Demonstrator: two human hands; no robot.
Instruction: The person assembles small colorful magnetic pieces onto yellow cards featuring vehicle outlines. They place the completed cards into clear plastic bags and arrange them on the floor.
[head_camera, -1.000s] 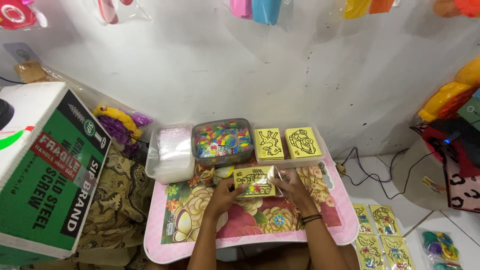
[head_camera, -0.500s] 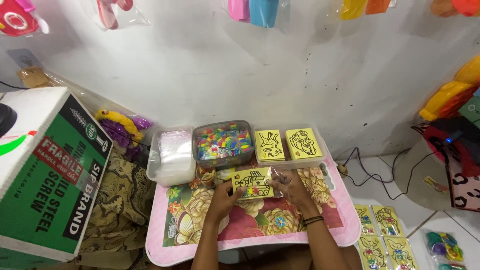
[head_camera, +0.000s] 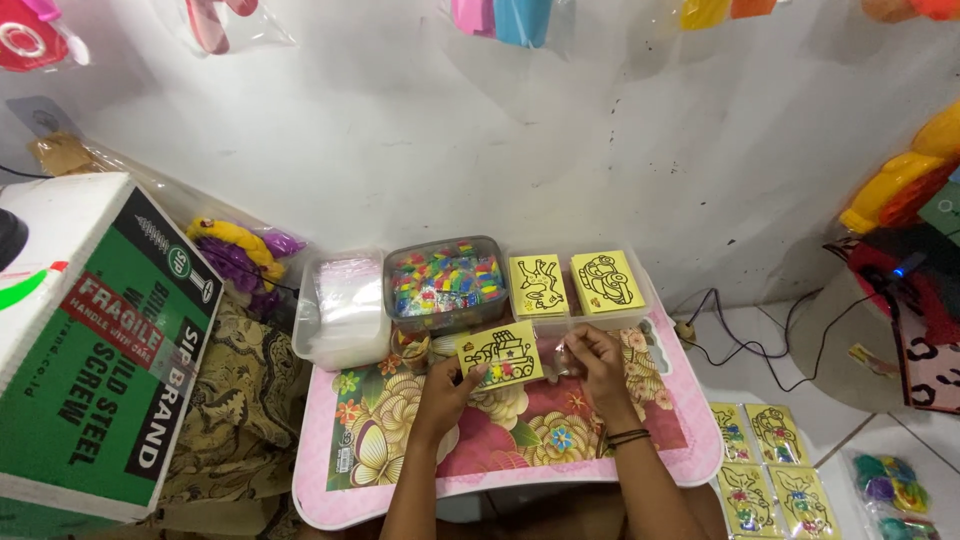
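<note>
A yellow picture card (head_camera: 500, 354) is held above the desk's (head_camera: 500, 440) middle, pinched by the left hand (head_camera: 447, 385) at its lower edge; the right hand (head_camera: 592, 360) is closed on a clear sleeve (head_camera: 556, 362) beside it. Bagging seems only begun; two card stacks (head_camera: 575, 282) wait along the far edge.

Counts, one view:
- Hands: two, left hand (head_camera: 445, 385), right hand (head_camera: 597, 362), over middle of bench (head_camera: 520, 470)
- Yellow picture cards: one held card (head_camera: 502, 355) between hands; two stacks on box at bench back edge, left stack (head_camera: 538, 284), right stack (head_camera: 607, 280)
- Yellow cards on floor (head_camera: 765, 465) off bench right edge: four
- Tubs at bench back edge: two, tub of coloured pieces (head_camera: 446, 280), tub of clear bags (head_camera: 343, 308)
- Cardboard box (head_camera: 95, 340): one, off bench left edge
</note>
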